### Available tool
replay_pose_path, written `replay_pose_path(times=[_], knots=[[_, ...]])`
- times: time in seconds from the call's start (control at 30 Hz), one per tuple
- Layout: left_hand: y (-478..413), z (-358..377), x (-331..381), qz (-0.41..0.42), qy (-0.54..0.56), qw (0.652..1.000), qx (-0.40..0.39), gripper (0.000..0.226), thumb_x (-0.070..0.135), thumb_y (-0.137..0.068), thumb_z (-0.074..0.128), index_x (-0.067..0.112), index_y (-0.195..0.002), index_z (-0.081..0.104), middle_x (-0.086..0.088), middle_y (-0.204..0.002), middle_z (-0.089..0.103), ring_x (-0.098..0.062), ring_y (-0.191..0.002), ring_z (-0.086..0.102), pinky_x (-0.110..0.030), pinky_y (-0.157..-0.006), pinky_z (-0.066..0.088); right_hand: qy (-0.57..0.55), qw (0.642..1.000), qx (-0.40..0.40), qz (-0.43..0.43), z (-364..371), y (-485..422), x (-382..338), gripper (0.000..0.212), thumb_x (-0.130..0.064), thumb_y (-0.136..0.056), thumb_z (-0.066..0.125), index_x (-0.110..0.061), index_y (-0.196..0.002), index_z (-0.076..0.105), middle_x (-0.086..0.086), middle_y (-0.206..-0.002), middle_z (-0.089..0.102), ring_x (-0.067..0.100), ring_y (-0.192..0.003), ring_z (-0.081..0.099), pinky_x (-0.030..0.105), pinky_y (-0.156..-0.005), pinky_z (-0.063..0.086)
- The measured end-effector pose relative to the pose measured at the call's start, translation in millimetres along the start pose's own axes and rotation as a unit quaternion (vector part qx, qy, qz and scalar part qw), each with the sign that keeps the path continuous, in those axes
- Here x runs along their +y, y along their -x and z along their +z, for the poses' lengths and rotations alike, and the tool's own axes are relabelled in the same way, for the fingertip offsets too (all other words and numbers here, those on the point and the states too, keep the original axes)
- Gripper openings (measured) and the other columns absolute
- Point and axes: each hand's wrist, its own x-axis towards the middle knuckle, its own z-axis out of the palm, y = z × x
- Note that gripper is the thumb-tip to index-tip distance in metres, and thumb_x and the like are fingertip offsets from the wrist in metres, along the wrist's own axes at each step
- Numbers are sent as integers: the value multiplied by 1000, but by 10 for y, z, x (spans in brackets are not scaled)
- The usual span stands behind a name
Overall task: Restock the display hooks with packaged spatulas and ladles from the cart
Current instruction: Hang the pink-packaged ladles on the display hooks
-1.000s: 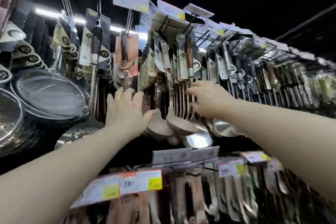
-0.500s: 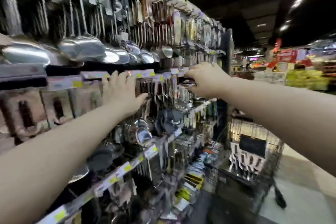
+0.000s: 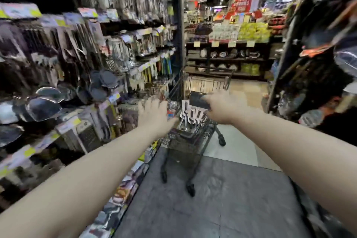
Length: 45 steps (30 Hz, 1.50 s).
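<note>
Colours we see
Black mesh cart (image 3: 185, 139); white-carded packages (image 3: 190, 115) in it; yellow-and-white price tags (image 3: 67, 125); grey floor (image 3: 222, 199).

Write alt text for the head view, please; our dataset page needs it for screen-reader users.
Two bare hands are stretched toward a wire shopping cart in a store aisle: the left hand open with fingers spread, the right hand blurred over the packaged utensils standing in it. Hanging utensils fill the display wall on the left.
</note>
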Motion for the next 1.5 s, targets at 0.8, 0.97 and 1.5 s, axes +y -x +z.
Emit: replay_pose_path(times=[0.8,0.97,1.5], knots=[[-2874,2893,15,-12,68,978,-195,68,61,-85,42,18,-137,36,-7,-145,37,-29,-140,24,-54,-113,16,-115,965,-209,109,2627,-2967,819,47,-27,-89,50,-20,-135,43,7,-142,42,30,-136,30,55,-111,21],[-3444,3326,-28,-44,54,972,-222,70,61,-84,43,19,-139,34,-6,-148,33,-28,-141,22,-52,-113,16,-130,961,-232,78,3148,-3757,1036,44,-26,-89,46,-19,-132,45,8,-138,46,30,-132,35,48,-108,27],[-5209,4664,182,-105,33,915,-389,66,57,-85,43,19,-137,34,-7,-147,35,-28,-139,25,-49,-115,18,-214,893,-394,37,4697,-5881,1886,40,-26,-87,49,-15,-126,48,10,-129,50,33,-123,43,45,-100,39]])
